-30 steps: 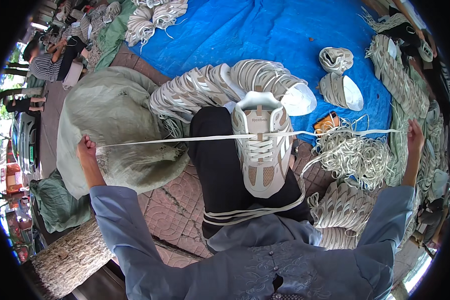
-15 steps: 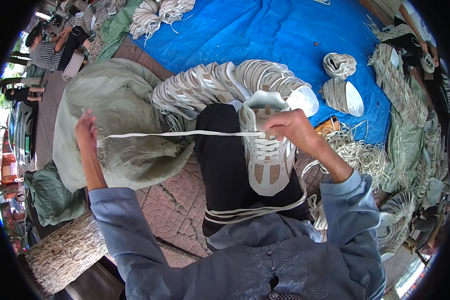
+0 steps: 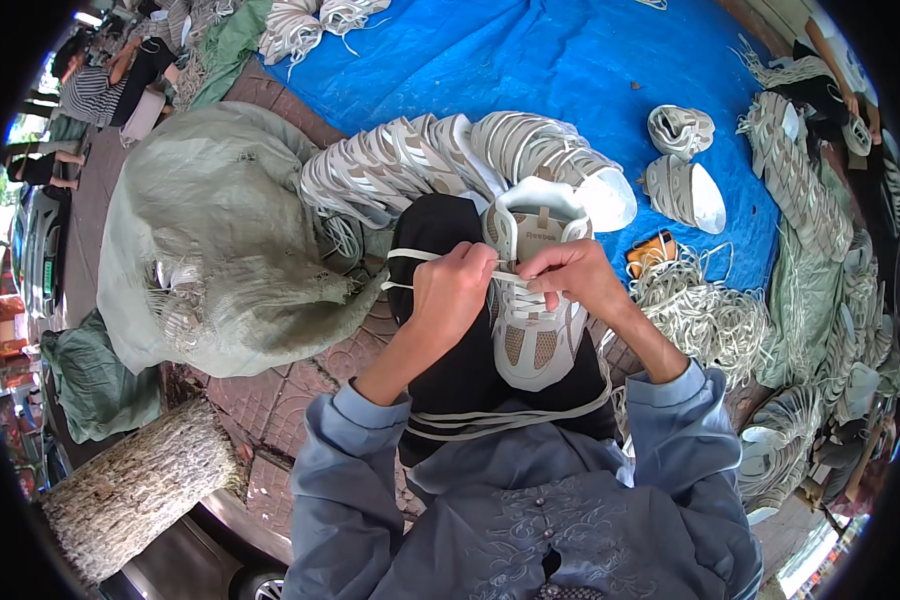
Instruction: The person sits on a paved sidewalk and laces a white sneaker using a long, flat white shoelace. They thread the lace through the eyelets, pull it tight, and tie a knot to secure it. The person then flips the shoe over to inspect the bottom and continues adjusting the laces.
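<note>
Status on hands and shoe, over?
Left hand gripping lace, right hand pinching it over shoe. Shoe on lap. Hands partly hide lacing.

My fingers [image 3: 537, 268] hold matt cloth lace [image 3: 407, 254] on the mesh-toed shoe [image 3: 530, 362]; beyond it, glossy plastic sheet [image 3: 490, 65]; left of it, coarse woven sack [image 3: 232, 215].

You're at an outdoor, roadside work spot: patterned paving [image 3: 275, 400], a parked car [image 3: 46, 240], stacked shoes [image 3: 395, 168] and a blue tarp [image 3: 460, 75].
</note>
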